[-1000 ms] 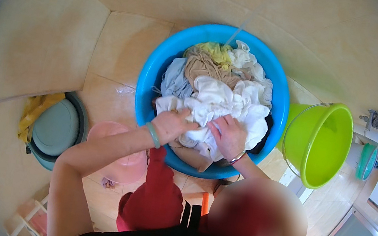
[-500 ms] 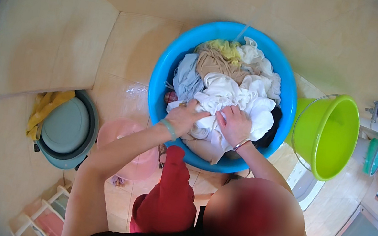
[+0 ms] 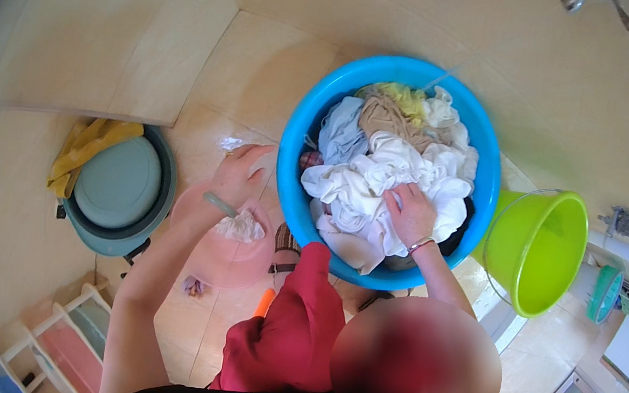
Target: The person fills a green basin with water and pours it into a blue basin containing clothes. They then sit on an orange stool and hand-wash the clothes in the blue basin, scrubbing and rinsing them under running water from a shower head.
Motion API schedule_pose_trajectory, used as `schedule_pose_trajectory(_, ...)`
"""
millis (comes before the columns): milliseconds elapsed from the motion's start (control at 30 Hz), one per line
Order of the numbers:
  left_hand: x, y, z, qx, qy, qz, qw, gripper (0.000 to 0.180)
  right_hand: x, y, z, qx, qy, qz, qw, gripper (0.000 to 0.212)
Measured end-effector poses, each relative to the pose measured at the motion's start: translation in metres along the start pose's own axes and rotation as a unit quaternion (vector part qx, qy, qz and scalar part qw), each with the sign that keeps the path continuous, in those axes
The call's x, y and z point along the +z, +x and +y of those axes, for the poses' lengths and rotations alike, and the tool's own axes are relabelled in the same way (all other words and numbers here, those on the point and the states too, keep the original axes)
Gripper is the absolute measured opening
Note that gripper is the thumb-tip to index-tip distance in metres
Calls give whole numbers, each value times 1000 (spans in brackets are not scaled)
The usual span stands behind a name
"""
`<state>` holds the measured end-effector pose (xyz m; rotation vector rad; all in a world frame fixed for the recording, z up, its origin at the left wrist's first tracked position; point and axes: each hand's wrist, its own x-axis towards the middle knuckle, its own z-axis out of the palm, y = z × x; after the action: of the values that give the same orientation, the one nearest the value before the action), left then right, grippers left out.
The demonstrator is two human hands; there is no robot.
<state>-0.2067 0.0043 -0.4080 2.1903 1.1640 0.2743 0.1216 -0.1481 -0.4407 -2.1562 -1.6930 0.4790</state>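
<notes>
My left hand (image 3: pixel 239 175) is over the far edge of the pink basin (image 3: pixel 190 255), its fingers apart with nothing seen in them. A crumpled white cloth (image 3: pixel 244 226) lies in that basin below my wrist. My right hand (image 3: pixel 411 216) is in the big blue tub (image 3: pixel 286 217), its fingers bent into a white garment (image 3: pixel 394 160) and closed on its folds. Around that lie a light blue garment (image 3: pixel 344 131), a beige one (image 3: pixel 387 117), a yellow one (image 3: pixel 408 100) and a dark one at the right.
A lime green bucket (image 3: pixel 552 255) with a wire handle stands right of the tub. At left are grey-green basins (image 3: pixel 117 194) with a mustard cloth (image 3: pixel 82 156) over the rim. A white rack (image 3: pixel 67 330) is at lower left. My red-clothed leg (image 3: pixel 286 324) is close to the tub.
My left hand has left the white laundry and moved left over the pink basin, where a white cloth now shows. My right hand stays on the laundry. The view has shifted.
</notes>
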Motion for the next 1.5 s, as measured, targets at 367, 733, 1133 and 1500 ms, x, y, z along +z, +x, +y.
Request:
schedule_pose_trajectory(367, 16, 54, 32, 9, -174, 38, 984, 29, -58, 60, 10, 76, 100, 88, 988, 27)
schedule_pose_trajectory(733, 147, 233, 93, 5, 87, -153, 984, 87, 21, 161, 105, 100, -83, -52, 990, 63)
schedule_pose_trajectory(1133, 113, 187, 145, 91, -78, -178, 977, 54, -47, 99, 95, 5, 46, -42, 998, 33)
schedule_pose_trajectory(1500, 77, 77, 148, 151, -70, -219, 961, 51, -73, -20, 6, 50, 175, -66, 981, 36)
